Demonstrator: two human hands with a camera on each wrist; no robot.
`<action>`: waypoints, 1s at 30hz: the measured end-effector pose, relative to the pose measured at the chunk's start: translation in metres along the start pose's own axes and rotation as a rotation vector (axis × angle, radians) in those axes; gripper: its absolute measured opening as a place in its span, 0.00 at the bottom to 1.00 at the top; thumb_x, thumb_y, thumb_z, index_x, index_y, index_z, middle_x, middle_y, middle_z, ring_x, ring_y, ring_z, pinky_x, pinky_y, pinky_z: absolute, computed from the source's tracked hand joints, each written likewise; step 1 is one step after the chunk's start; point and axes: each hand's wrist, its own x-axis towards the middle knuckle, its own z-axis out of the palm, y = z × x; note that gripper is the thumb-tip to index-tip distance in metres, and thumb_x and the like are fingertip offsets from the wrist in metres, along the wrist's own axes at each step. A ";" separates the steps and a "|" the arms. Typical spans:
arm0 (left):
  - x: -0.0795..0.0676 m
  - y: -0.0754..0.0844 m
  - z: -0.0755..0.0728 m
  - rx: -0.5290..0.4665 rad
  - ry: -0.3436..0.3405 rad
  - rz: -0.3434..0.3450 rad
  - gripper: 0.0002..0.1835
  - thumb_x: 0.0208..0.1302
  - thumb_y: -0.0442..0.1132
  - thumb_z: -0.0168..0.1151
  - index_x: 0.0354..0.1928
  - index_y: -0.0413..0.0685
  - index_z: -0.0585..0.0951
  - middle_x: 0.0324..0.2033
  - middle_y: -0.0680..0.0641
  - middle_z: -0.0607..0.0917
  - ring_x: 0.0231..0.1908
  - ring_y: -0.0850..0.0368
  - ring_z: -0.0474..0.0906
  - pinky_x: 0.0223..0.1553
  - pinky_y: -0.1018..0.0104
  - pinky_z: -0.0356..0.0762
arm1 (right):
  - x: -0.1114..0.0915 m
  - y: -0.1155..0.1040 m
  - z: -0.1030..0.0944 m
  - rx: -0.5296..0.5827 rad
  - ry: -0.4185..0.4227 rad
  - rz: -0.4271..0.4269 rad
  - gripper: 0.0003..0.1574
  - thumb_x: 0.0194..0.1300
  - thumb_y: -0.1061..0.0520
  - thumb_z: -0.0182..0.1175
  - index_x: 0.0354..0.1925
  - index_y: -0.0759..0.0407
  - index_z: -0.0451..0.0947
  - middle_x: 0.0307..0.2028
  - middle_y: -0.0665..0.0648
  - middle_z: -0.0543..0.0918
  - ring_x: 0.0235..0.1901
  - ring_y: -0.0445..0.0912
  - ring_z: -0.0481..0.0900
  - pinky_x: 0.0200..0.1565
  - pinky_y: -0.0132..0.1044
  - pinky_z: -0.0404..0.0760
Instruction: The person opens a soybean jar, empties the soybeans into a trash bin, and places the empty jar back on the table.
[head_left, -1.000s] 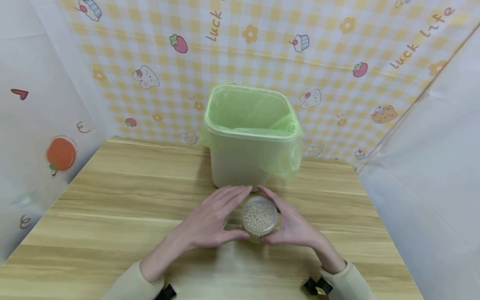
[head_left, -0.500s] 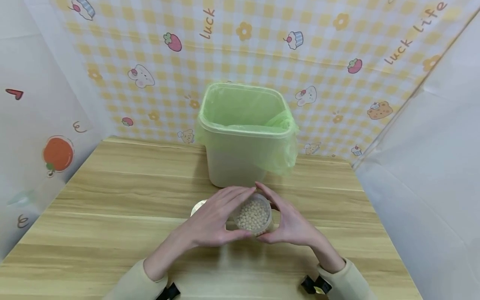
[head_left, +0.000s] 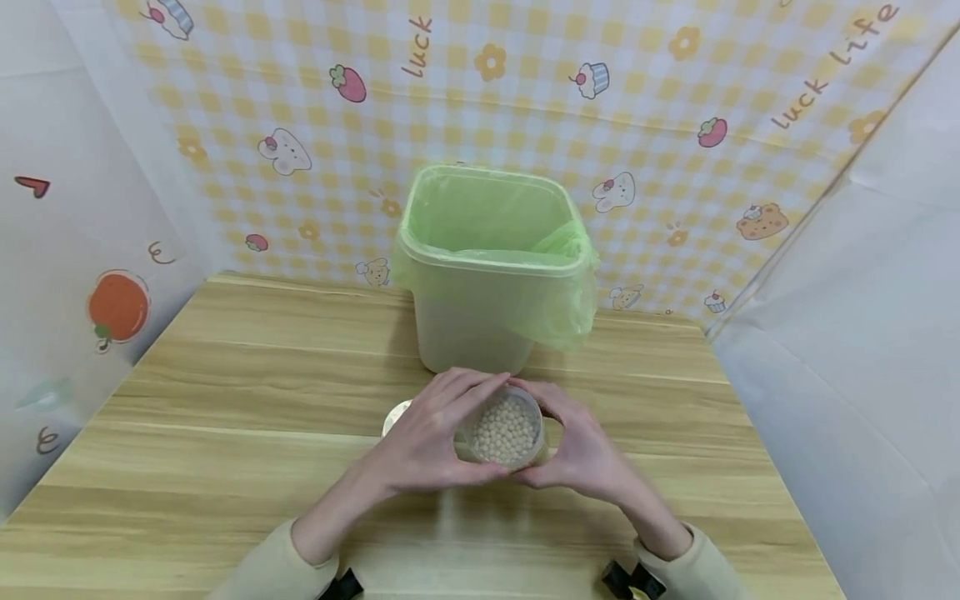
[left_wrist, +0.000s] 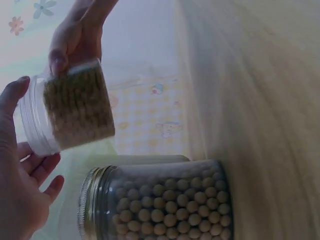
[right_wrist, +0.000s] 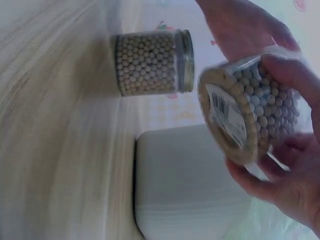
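Both hands hold a clear plastic jar of small pale beads (head_left: 506,429) between them, raised off the table and slightly tilted. My left hand (head_left: 431,437) grips its rim end, thumb on one side and fingers on the other. Around the body curls my right hand (head_left: 573,446). A label with a barcode (right_wrist: 227,112) shows on the jar's base in the right wrist view. Whether a clear lid covers the top, I cannot tell. A second jar of beads (left_wrist: 165,205) with a metallic-edged lid stands upright on the table; in the head view the left hand hides most of it.
Behind the hands stands a pale bin (head_left: 472,325) with a green bag liner (head_left: 487,208) folded over its rim. The wooden table (head_left: 262,375) ends at a patterned cloth backdrop (head_left: 315,167), with white sheets on both sides.
The held jar has shifted a little left and tilted. The second jar's lid has come into view beside my left hand. My right fingers have drawn in closer around the held jar.
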 end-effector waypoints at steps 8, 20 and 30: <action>0.001 0.002 0.006 0.022 0.056 -0.069 0.58 0.38 0.66 0.82 0.71 0.46 0.72 0.59 0.49 0.79 0.58 0.55 0.74 0.59 0.55 0.78 | 0.002 -0.002 0.007 -0.132 0.130 -0.015 0.64 0.32 0.59 0.87 0.70 0.54 0.71 0.63 0.55 0.79 0.61 0.49 0.77 0.60 0.48 0.82; -0.002 0.000 -0.010 -0.474 -0.257 -0.252 0.62 0.43 0.51 0.85 0.79 0.66 0.57 0.80 0.58 0.57 0.81 0.51 0.53 0.73 0.33 0.61 | -0.001 0.000 -0.003 0.311 -0.088 0.069 0.59 0.40 0.62 0.84 0.70 0.56 0.70 0.64 0.59 0.79 0.64 0.43 0.77 0.68 0.36 0.75; -0.002 -0.006 -0.014 -0.666 -0.410 -0.134 0.56 0.49 0.47 0.80 0.79 0.62 0.59 0.81 0.57 0.56 0.82 0.52 0.47 0.74 0.31 0.55 | 0.000 0.002 -0.003 0.569 -0.308 0.021 0.57 0.43 0.68 0.80 0.71 0.66 0.66 0.62 0.70 0.77 0.62 0.43 0.78 0.66 0.37 0.77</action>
